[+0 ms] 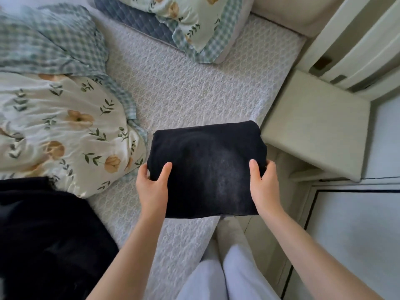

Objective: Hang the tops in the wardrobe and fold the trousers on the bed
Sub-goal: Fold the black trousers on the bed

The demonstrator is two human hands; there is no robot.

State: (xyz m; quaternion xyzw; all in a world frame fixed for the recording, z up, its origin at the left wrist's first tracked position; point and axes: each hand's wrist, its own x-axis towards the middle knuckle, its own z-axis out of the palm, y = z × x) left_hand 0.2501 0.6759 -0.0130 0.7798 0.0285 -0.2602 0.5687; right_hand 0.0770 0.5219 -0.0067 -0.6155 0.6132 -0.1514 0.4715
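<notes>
I have the folded black trousers (205, 167) between my two hands: my left hand (152, 185) grips the near left edge and my right hand (265, 187) the near right edge, each with its thumb lying on top and its fingers tucked underneath, out of sight. The bundle spreads away from my fingertips over the edge of the bed (184, 87); I cannot tell whether it rests on the cover or hangs just above it. I judge the folding of this pair to be finished and the setting-down in hand. Next I would lay it flat on bare cover beyond my fingers, clear of the floral duvet (60, 131) to my left, then slide my fingers out without disturbing the folds. A dark heap (43, 234) waits beside my left forearm.
</notes>
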